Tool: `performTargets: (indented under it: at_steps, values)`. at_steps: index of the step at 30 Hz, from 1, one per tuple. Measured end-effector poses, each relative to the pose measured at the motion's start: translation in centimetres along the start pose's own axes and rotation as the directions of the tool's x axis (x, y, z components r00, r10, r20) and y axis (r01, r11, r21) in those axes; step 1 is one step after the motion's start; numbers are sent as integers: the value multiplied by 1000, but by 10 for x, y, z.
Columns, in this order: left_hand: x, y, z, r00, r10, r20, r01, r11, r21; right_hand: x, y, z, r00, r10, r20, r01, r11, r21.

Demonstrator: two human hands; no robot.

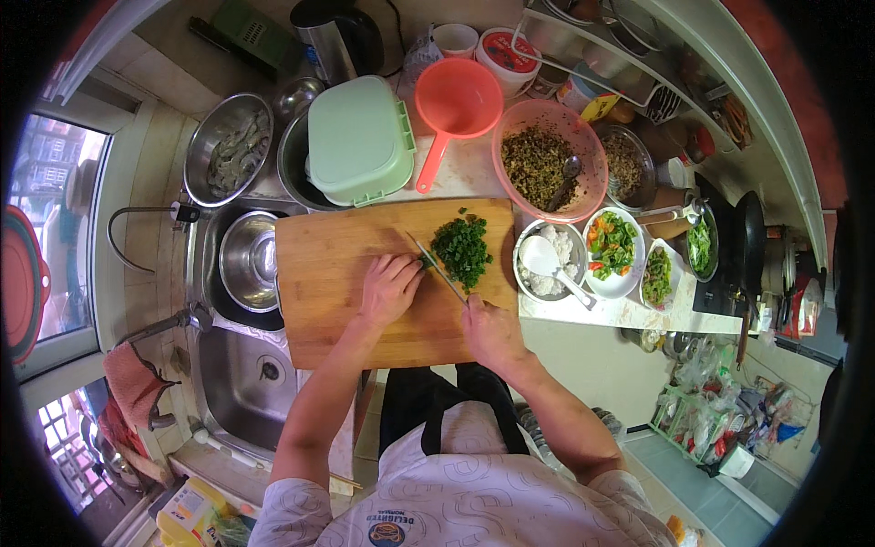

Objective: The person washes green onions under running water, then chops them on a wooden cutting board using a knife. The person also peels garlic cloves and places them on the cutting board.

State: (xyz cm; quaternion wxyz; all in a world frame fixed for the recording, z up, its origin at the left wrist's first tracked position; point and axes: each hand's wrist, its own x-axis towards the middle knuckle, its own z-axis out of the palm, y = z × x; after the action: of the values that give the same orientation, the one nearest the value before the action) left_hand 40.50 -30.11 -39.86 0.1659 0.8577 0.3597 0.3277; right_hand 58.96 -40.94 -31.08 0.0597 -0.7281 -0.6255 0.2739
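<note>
A wooden cutting board (pixel 328 287) lies before me. My right hand (pixel 493 335) grips the handle of a kitchen knife (pixel 441 269), seen nearly edge-on, its blade pointing away and to the left. To the right of the blade sits a pile of finely chopped green leaves (pixel 462 249), with a few loose bits beyond it. My left hand (pixel 391 286) rests on the board left of the blade, fingers curled over the end of some uncut greens (pixel 426 262). Most of what lies under those fingers is hidden.
Right of the board stand a rice bowl (pixel 541 263) with a white paddle and a plate of cut peppers (pixel 615 249). Behind are a pink bowl of dark mince (pixel 540 161), a red ladle (pixel 458 99) and a green tub (pixel 359 140). Steel sinks (pixel 239 390) lie left.
</note>
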Motion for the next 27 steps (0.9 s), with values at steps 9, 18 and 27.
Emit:
performTargets:
  at_steps: [9,18,27]
  values:
    - [-5,-9,16,997,80,10,-79,997,-20,13,19,16,998,-5,70,6,1000,-13]
    - [-8,-11,14,995,61,75,-62,998,13,12,7,12,994,-8,112,16,998,-68]
    - [-1,-7,6,999,-25,-32,24,999,-42,3,7,2,1000,1,-27,0,999,39]
